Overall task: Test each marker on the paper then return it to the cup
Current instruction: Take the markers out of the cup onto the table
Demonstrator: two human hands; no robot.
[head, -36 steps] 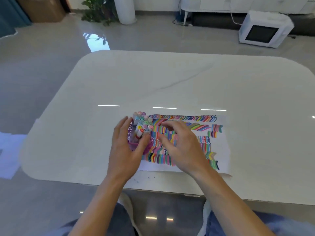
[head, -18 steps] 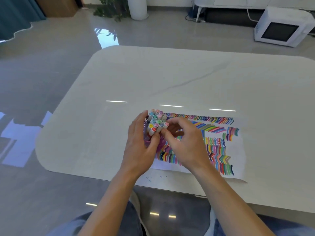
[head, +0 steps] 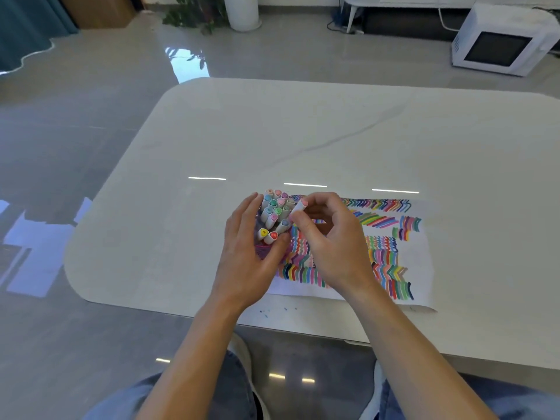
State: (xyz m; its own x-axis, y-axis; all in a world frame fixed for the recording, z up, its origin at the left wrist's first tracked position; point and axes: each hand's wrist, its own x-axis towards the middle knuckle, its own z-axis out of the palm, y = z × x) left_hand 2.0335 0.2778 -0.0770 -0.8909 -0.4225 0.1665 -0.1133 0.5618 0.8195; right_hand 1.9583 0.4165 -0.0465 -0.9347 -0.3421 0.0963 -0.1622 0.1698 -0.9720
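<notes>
A person seated at a glossy, pale stone-look table (head: 303, 131) with rounded corners works through a set of markers. The left hand (head: 248, 259) curls around a small purple cup (head: 263, 249), thumb on the near side and fingers on the far side, so that most of the cup's wall is hidden. The cup stands on the left end of the paper (head: 419, 268) and is packed with white-barrelled markers (head: 274, 212) whose round caps show pastel blue, green, pink, yellow and red, all leaning away from the camera. The right hand (head: 333, 247) pinches one marker (head: 298, 209) between thumb and fingertips, the other fingers bent above it; this marker, white with a pink cap end, sits tilted at the right edge of the bundle, touching its neighbours, and whether its lower end is inside the cup cannot be told. The flat white sheet lies along the near edge of the table, covered with rows of short wavy and chevron strokes in many colours; the right hand and wrist hide its middle. Small blue ink specks (head: 272, 310) dot the table just in front of the sheet. Beyond the table a polished grey floor (head: 91, 147) reflects light, with a white boxy appliance (head: 500, 47), a leafy plant (head: 194, 13) and a teal curtain (head: 24, 25) at the far side. Blue jeans (head: 230, 389) show below
</notes>
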